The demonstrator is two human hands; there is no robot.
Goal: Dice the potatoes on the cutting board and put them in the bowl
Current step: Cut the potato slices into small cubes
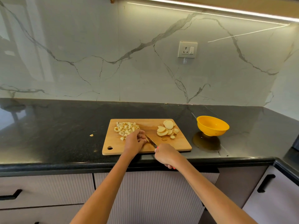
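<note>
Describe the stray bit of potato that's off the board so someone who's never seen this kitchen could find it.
Start at the wooden cutting board on the black countertop. Look left of the board, past its edge. The stray potato piece lies alone on the dark stone, unlike the diced pile and slices on the board.

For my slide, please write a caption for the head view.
Left hand steadies potato as right hand cuts with knife; bowl waits.
</note>
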